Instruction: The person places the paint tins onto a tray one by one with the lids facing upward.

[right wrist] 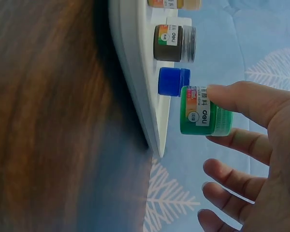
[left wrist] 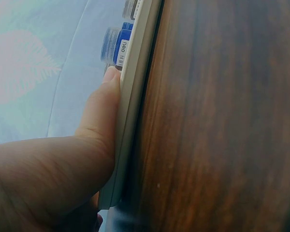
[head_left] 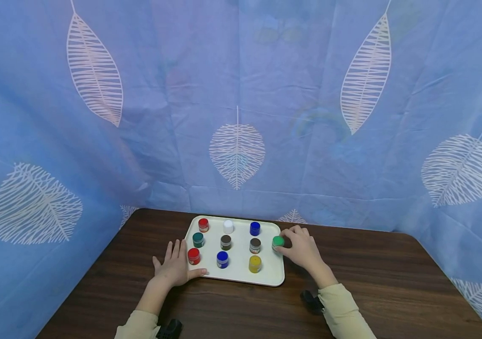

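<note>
My right hand (head_left: 302, 247) pinches a green paint jar (head_left: 278, 242) between thumb and forefinger at the right side of a white tray (head_left: 238, 274). In the right wrist view the jar's base appears slightly above the tray, and the other fingers are loosely bent. Spread and straight, my left hand (head_left: 175, 269) lies at the tray's front left corner. Its thumb rests along the rim in the left wrist view, close to a blue jar (left wrist: 122, 47). Near the green jar stand a brown jar (head_left: 255, 245) and a yellow jar (head_left: 255, 264).
Other paint jars stand upright in rows on the tray, among them a red jar (head_left: 194, 256), a white jar (head_left: 228, 227) and a dark green jar (head_left: 198, 240). Beneath is a dark wooden table (head_left: 385, 273). A blue leaf-patterned curtain (head_left: 173, 117) hangs behind it.
</note>
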A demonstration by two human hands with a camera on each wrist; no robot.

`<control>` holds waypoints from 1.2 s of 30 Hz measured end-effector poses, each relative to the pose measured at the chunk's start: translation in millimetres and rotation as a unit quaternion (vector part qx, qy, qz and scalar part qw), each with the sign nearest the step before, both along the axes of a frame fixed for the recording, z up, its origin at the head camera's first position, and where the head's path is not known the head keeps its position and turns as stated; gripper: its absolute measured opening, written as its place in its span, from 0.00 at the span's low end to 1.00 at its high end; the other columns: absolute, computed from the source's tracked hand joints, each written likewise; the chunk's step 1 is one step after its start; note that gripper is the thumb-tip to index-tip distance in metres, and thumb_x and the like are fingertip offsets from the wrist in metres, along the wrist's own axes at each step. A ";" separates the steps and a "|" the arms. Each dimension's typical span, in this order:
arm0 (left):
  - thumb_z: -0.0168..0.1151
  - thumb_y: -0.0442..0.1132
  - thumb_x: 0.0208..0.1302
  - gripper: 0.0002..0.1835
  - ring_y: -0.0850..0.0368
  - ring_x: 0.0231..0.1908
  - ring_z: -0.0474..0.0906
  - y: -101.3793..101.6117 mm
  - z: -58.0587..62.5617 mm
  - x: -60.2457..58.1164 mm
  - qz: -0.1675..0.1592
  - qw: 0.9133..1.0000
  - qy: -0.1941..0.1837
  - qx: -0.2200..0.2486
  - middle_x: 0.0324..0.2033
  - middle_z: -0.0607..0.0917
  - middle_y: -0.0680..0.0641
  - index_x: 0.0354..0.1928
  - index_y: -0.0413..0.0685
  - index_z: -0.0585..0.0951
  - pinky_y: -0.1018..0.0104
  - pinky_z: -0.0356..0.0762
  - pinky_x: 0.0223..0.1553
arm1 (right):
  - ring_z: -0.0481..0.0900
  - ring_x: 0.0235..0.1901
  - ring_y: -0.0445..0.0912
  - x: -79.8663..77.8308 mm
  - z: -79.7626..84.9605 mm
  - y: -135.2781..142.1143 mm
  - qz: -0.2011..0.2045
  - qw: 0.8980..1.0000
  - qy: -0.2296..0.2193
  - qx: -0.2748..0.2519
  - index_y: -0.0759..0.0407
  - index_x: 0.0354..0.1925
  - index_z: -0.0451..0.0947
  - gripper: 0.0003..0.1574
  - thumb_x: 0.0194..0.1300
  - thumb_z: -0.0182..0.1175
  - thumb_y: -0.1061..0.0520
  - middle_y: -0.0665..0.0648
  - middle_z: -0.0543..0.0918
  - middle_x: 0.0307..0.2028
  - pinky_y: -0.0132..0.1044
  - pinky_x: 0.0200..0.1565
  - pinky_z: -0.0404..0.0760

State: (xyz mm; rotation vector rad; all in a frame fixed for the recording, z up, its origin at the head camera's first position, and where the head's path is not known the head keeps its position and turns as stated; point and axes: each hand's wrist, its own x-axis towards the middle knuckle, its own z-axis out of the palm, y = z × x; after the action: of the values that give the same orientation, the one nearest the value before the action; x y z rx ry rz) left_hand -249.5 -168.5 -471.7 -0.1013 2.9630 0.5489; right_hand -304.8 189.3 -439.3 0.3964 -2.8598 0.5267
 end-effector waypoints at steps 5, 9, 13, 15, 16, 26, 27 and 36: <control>0.59 0.81 0.41 0.71 0.33 0.75 0.39 0.1 0.6 1.0 0.001 1.000 0.000 -0.002 0.75 0.50 0.32 0.76 0.38 0.48 0.19 0.34 0.63 | 0.70 0.46 0.53 -1.4 -2.0 -3.3 0.004 1.000 -0.024 -0.001 0.51 0.48 0.82 0.24 0.55 0.71 0.43 0.57 0.77 0.46 0.56 0.50 0.72; 0.60 0.80 0.43 0.70 0.33 0.75 0.40 0.3 1.3 1.2 0.001 1.000 -0.003 -0.001 0.75 0.50 0.32 0.76 0.38 0.49 0.19 0.34 0.63 | 0.70 0.46 0.53 -3.2 -4.8 -6.4 -0.002 0.999 -0.046 0.005 0.50 0.50 0.82 0.25 0.55 0.71 0.43 0.58 0.77 0.47 0.55 0.50 0.72; 0.58 0.81 0.42 0.71 0.33 0.76 0.38 0.1 -0.5 1.0 0.000 1.000 -0.003 0.002 0.75 0.50 0.32 0.76 0.37 0.47 0.19 0.32 0.63 | 0.69 0.45 0.52 -4.6 -6.6 -9.3 -0.006 0.998 -0.057 0.012 0.51 0.50 0.82 0.26 0.54 0.72 0.44 0.57 0.76 0.46 0.54 0.48 0.72; 0.58 0.82 0.42 0.71 0.34 0.76 0.37 -0.4 -2.0 0.8 -0.001 1.000 -0.005 0.001 0.76 0.49 0.33 0.76 0.38 0.46 0.19 0.32 0.63 | 0.69 0.45 0.52 -5.3 -6.6 -10.4 -0.007 0.998 -0.061 0.011 0.51 0.49 0.82 0.26 0.54 0.72 0.44 0.57 0.76 0.45 0.53 0.47 0.72; 0.57 0.82 0.42 0.71 0.34 0.76 0.37 -0.5 -1.7 0.9 -0.002 1.000 -0.006 0.000 0.76 0.49 0.33 0.76 0.38 0.46 0.19 0.32 0.63 | 0.69 0.44 0.52 -5.7 -6.4 -10.9 -0.008 0.998 -0.061 0.012 0.51 0.49 0.82 0.26 0.54 0.72 0.44 0.57 0.76 0.45 0.53 0.47 0.72; 0.60 0.79 0.44 0.69 0.32 0.75 0.40 0.0 2.8 0.8 -0.004 1.000 -0.002 -0.007 0.75 0.51 0.32 0.76 0.37 0.48 0.18 0.38 0.62 | 0.70 0.47 0.54 -9.2 -6.1 -10.4 -0.016 0.997 -0.066 0.031 0.51 0.50 0.82 0.27 0.54 0.73 0.44 0.59 0.77 0.47 0.54 0.48 0.73; 0.60 0.79 0.44 0.69 0.32 0.75 0.41 0.0 2.6 0.5 -0.004 1.000 -0.001 -0.008 0.75 0.51 0.32 0.76 0.37 0.49 0.18 0.38 0.62 | 0.70 0.47 0.54 -9.4 -6.3 -10.1 -0.016 0.997 -0.067 0.031 0.51 0.50 0.82 0.27 0.54 0.73 0.44 0.59 0.77 0.47 0.54 0.48 0.73; 0.60 0.79 0.43 0.70 0.31 0.75 0.41 -0.9 2.5 -0.6 -0.005 1.000 0.001 -0.012 0.75 0.51 0.31 0.76 0.37 0.48 0.18 0.39 0.61 | 0.70 0.48 0.55 -9.2 -7.2 -8.7 -0.019 0.996 -0.080 0.018 0.52 0.52 0.81 0.28 0.55 0.71 0.44 0.60 0.76 0.49 0.55 0.48 0.73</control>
State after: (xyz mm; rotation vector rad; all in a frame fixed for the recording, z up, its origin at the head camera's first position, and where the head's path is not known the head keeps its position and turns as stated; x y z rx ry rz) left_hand -250.1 -169.4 -469.2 -0.0896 2.9701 0.5121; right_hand -314.0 180.6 -446.5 0.3179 -3.0271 0.5227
